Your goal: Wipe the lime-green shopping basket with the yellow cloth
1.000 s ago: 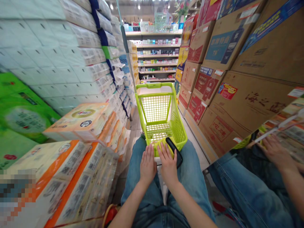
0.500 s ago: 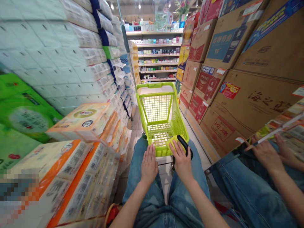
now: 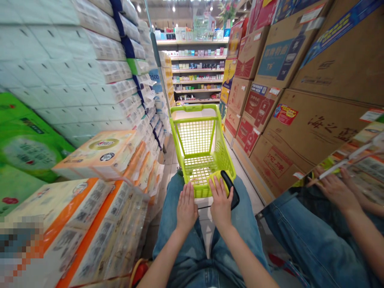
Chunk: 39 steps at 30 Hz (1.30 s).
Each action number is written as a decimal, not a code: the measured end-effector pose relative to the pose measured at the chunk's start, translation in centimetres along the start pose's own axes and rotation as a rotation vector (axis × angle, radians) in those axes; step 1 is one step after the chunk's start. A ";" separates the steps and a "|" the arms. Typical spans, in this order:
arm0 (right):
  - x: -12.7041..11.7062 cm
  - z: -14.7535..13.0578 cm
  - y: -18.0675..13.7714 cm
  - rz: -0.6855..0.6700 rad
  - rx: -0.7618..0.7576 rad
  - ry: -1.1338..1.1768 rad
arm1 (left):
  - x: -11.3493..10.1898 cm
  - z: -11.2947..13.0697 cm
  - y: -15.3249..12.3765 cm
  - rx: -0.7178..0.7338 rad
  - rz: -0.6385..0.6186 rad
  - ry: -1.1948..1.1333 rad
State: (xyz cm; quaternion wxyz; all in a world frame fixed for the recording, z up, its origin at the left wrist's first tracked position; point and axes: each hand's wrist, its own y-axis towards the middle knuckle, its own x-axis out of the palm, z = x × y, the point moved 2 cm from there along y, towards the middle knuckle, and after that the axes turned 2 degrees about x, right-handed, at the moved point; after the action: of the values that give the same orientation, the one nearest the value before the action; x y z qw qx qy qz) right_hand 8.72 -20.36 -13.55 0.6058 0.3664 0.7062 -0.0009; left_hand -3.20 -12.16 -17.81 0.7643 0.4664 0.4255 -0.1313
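Resting left hand (image 3: 186, 206): near 7 o'clock of a dial centred on the basket; fingers straight and close together, their tips at the near rim, with nothing visibly grasped.
Right hand (image 3: 221, 205): near 5 o'clock; fingers extended and slightly parted over the yellow pad, thumb beside its black band. Whether they grip or merely press cannot be told.
Yellow pad (image 3: 216, 174): partly hidden beneath the right fingers, at the basket's near right corner, 5 o'clock.
Black band (image 3: 235, 198): curving along the pad's right edge, above the right thigh.
Basket (image 3: 195, 108): yellow-green lattice, at the dial's centre, its near end between the knees.
Jeans (image 3: 246, 236): the wearer's legs, 6 o'clock, one to each side of the basket's near end.
White packs (image 3: 60, 72): tall stack, 10 o'clock.
Green package (image 3: 30, 148): 9 o'clock, leaning beside the stack.
Orange-edged packs (image 3: 99, 148): piled from 9 to 8 o'clock.
Cartons (image 3: 303, 112): printed brown and red, stacked, 2 to 3 o'clock.
Mirror (image 3: 330, 224): 4 o'clock, reflecting arms and denim.
Shelves (image 3: 198, 58): filled with small goods, 12 o'clock, beyond the basket.
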 end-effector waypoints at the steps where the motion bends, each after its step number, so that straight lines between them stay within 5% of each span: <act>1: 0.2 -1.0 -0.2 -0.012 -0.036 0.029 | 0.0 0.0 0.0 0.006 0.002 0.002; 5: 0.7 -4.2 -0.5 -0.048 -0.135 0.091 | 0.1 -0.2 0.0 0.029 0.015 0.046; 9: 0.4 -4.2 -0.3 -0.060 -0.183 0.115 | 0.0 -0.3 0.0 0.027 0.010 0.064; 16: -0.5 0.4 -0.7 -0.063 -0.252 0.066 | -0.2 0.0 0.0 0.020 -0.025 0.050; 23: -1.2 6.8 0.3 0.045 -0.054 -0.038 | -0.2 0.0 0.0 0.025 -0.019 0.031; 26: -1.2 7.6 0.8 0.081 0.010 -0.032 | -0.2 0.1 0.1 0.026 -0.021 0.036; 30: -0.5 4.4 0.4 0.084 0.075 -0.007 | 0.1 0.1 0.0 0.020 -0.008 0.030; 35: 0.8 -2.4 -0.8 0.018 -0.091 0.087 | 0.2 -0.1 -0.1 0.014 0.000 0.047; 39: 0.9 -4.2 -1.0 0.006 -0.167 0.144 | 0.1 -0.2 -0.1 0.029 0.000 0.071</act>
State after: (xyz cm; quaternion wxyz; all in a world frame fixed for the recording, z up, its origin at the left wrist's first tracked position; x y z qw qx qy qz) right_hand 4.63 -18.76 -13.69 0.5818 0.3161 0.7444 0.0862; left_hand -3.33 -12.00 -18.01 0.7418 0.4818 0.4505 -0.1211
